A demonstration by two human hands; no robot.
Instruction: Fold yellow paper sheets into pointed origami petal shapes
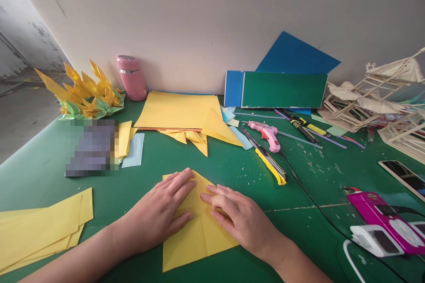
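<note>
A sheet of yellow paper (194,247) lies on the green table (139,203) in front of me. A crease runs down its middle, and its upper right side slants as if folded in. My left hand (162,210) rests flat on the left part of the paper, fingers stretched out and thumb apart. On the slanting right edge lies my right hand (237,212), its fingers somewhat bent and apart, their tips touching the paper. Part of that edge is hidden under the fingers.
Yellow sheets (40,230) lie at left, a paper stack (179,108) behind. A pink glue gun (265,135) and yellow cutter (272,166) lie right, near a magenta power strip (381,212) and stick model (352,101). Paper flowers (86,93) and a pink flask (133,79) stand back left.
</note>
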